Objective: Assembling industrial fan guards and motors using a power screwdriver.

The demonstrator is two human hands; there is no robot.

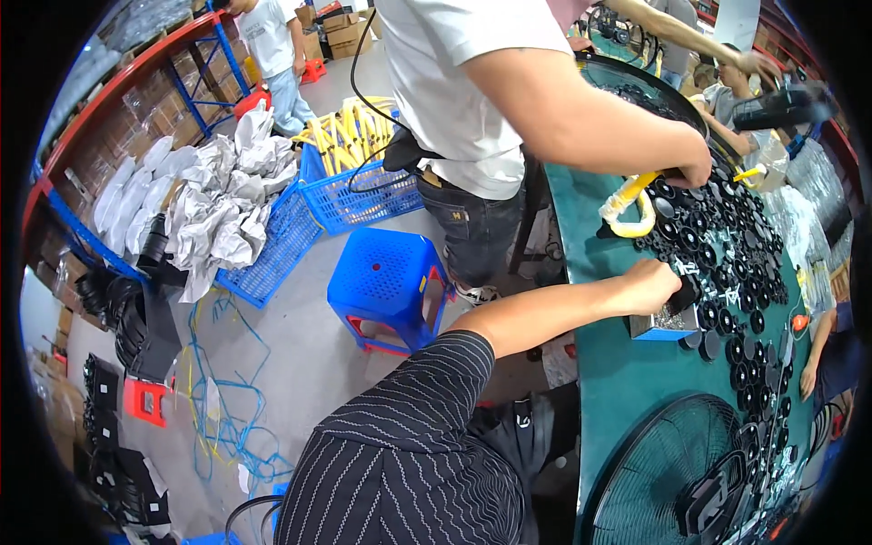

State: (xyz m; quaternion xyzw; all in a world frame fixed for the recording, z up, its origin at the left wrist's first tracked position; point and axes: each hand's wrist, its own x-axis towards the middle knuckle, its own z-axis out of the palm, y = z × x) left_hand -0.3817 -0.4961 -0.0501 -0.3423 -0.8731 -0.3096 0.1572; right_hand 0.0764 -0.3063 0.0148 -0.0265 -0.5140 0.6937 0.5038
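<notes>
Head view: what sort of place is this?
Probably a fan-assembly workshop: a black fan and many round black parts lie on a green table, near a rack stacked with boxes.

A bare green strip of the desk (610, 381) lies along my side, giving my left hand (652, 286) a lane between the small box (663, 334) and the black fan (668, 472). Beyond the box, black round parts (747, 289) crowd the surface. On the hand's other side, a yellow loop (632, 189) and a co-worker's arm (590, 127) obstruct passage.
</notes>
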